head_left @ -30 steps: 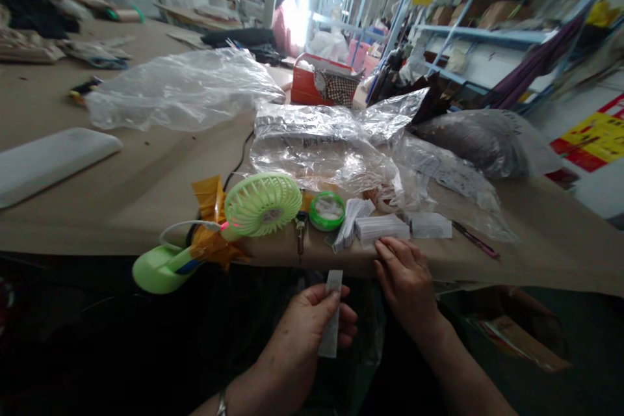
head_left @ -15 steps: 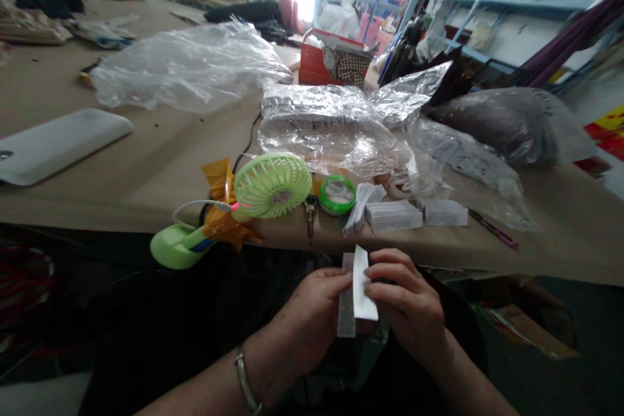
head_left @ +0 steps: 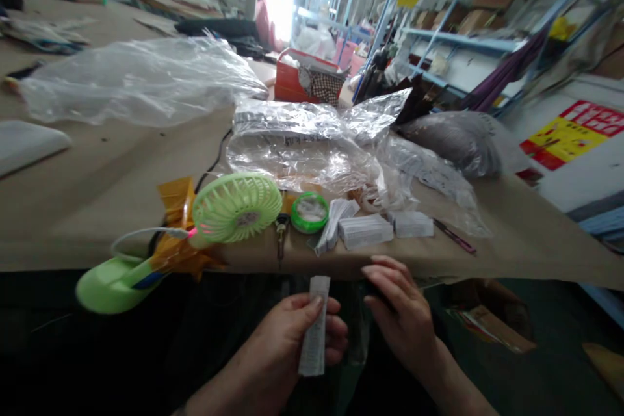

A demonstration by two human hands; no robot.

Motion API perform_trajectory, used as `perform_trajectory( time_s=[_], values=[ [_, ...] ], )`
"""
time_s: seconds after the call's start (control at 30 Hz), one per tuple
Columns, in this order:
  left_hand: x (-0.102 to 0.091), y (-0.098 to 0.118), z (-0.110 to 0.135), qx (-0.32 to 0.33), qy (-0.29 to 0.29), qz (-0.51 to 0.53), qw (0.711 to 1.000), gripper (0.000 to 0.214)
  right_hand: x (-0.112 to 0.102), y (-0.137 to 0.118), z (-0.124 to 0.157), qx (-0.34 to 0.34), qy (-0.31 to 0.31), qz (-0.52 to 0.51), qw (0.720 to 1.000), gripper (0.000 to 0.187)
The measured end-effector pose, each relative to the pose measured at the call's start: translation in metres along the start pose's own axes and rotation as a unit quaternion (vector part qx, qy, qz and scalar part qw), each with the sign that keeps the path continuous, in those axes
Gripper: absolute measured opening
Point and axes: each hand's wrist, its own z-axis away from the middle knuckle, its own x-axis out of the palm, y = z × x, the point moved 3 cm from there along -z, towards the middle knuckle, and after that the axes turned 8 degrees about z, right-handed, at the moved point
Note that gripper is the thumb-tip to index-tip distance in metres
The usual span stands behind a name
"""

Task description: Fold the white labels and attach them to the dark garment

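My left hand [head_left: 297, 338] pinches a narrow white paper strip [head_left: 314, 328] upright, below the table's front edge. My right hand [head_left: 397, 312] hovers just right of it with the fingers loosely curled and apart, holding nothing, right under the table edge. Directly above on the table lie stacks of white paper strips [head_left: 365, 231], a fanned bundle [head_left: 334, 224] and another stack [head_left: 413, 224]. A green roll of tape [head_left: 310, 212] sits left of them.
A green hand-held fan [head_left: 234, 208] with its handle [head_left: 114, 279] hangs over the brown table [head_left: 97, 208] edge, taped in orange. Crumpled clear plastic bags [head_left: 312, 149] lie behind. A red box [head_left: 297, 81], a dark bagged bundle [head_left: 458, 140] and a pen [head_left: 453, 236] are nearby.
My right hand has let go of the second strip it held against the left one and moved right, up toward the table edge. The left hand keeps strips pinched.
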Motion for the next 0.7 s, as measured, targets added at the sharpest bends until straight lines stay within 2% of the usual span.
perform_trajectory(
  time_s=[0.03,0.1,0.17,0.27,0.33,0.47,0.57,0.63,0.7],
  values=[
    [-0.002,-0.001,-0.001,0.001,0.006,-0.012,1.000,0.028,-0.007,0.018,0.002,0.045,0.022,0.066,0.997,0.037],
    [-0.006,-0.003,-0.004,0.003,0.011,-0.031,0.999,0.031,-0.017,0.052,0.008,0.119,0.036,0.207,0.970,0.047],
    [-0.008,-0.007,-0.005,0.003,0.008,-0.038,0.999,0.033,-0.019,0.077,0.013,0.143,-0.006,0.287,0.947,0.059],
    [-0.011,-0.011,-0.005,-0.001,0.012,-0.033,0.999,0.035,-0.016,0.093,0.022,0.139,-0.067,0.315,0.936,0.055],
    [-0.013,-0.011,-0.004,-0.003,0.019,-0.033,0.999,0.035,-0.017,0.093,0.028,0.122,-0.061,0.302,0.943,0.047],
    [-0.015,-0.006,-0.001,-0.003,0.030,-0.036,0.999,0.034,-0.027,0.092,0.033,0.096,-0.001,0.226,0.969,0.023],
    [-0.013,-0.004,0.002,-0.003,0.032,-0.041,0.999,0.031,-0.034,0.087,0.032,0.124,0.054,0.139,0.981,0.011],
    [-0.011,-0.003,0.005,-0.005,0.026,-0.041,0.999,0.028,-0.035,0.071,0.028,0.159,0.106,0.078,0.978,0.007],
    [-0.008,-0.002,0.008,-0.009,0.017,-0.037,0.999,0.027,-0.029,0.043,0.021,0.158,0.139,0.017,0.977,0.009]
  ],
)
